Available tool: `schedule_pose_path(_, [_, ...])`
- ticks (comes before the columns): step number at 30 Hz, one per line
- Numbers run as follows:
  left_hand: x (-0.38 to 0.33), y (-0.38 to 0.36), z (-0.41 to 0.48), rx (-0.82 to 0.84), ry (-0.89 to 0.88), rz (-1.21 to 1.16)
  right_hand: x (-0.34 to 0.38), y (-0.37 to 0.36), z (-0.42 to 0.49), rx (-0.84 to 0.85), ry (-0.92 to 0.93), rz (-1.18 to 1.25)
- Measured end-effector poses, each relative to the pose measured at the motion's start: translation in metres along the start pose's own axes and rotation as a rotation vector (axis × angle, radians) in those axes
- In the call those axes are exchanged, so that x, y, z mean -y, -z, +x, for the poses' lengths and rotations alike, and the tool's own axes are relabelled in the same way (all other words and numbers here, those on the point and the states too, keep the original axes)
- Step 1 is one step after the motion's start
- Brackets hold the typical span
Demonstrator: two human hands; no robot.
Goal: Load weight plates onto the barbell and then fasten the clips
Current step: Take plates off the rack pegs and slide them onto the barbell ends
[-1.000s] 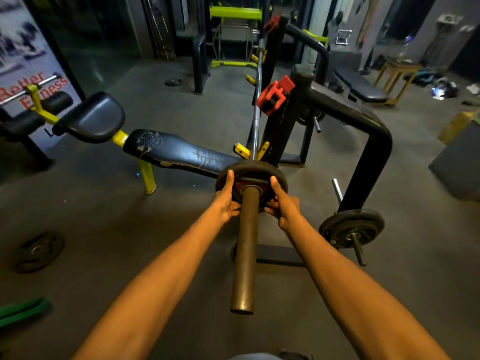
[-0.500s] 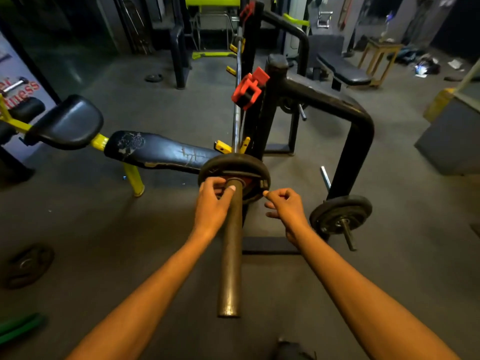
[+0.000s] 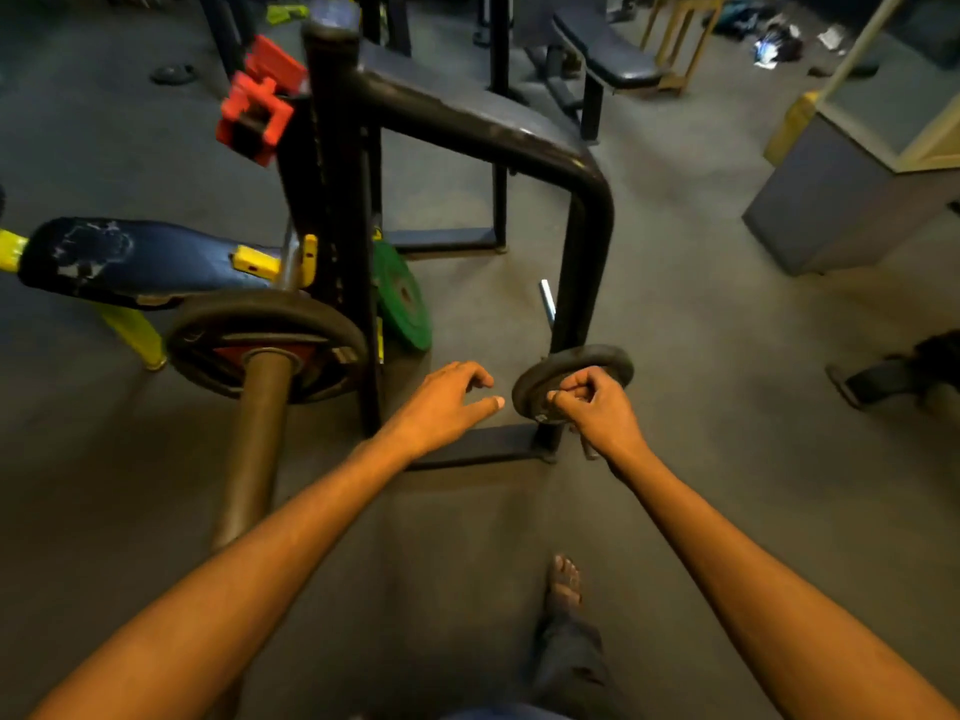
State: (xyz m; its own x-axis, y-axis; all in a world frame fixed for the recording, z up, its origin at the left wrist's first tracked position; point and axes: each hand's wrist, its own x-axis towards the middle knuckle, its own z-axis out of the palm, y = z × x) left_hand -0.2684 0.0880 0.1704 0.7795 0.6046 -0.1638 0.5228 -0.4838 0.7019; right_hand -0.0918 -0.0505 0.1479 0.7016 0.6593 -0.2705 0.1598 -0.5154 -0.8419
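Observation:
The barbell sleeve [image 3: 254,439] points toward me at the left, with a black weight plate [image 3: 265,345] slid to its inner end. Two red clips [image 3: 254,116] hang high on the black rack [image 3: 467,122]. A small black weight plate [image 3: 576,374] sits on a storage peg at the foot of the rack. My right hand [image 3: 597,407] has its fingers curled on this small plate's front edge. Just left of the plate, without touching it, hovers my left hand [image 3: 447,402], its fingers spread and holding nothing.
A green plate [image 3: 402,298] leans against the rack base. The worn bench pad [image 3: 145,262] lies at the left. A grey box [image 3: 852,200] stands at the right, with another person's foot [image 3: 883,379] near it. My own foot [image 3: 563,584] is on the floor below.
Both hands left the loaded plate on the sleeve and moved right and down to the small plate on the rack peg. My right hand closed on it; the view turned right.

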Motion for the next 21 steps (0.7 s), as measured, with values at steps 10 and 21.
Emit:
schedule_pose_path(10, [-0.013,-0.158,0.123,0.16,0.345,-0.038,-0.105,0.085,0.14,0.285,0.057,-0.457])
schedule_pose_path(21, [0.011,-0.234,0.213,0.219,0.375,0.06,-0.189,0.061,0.243,0.468,0.227,-0.739])
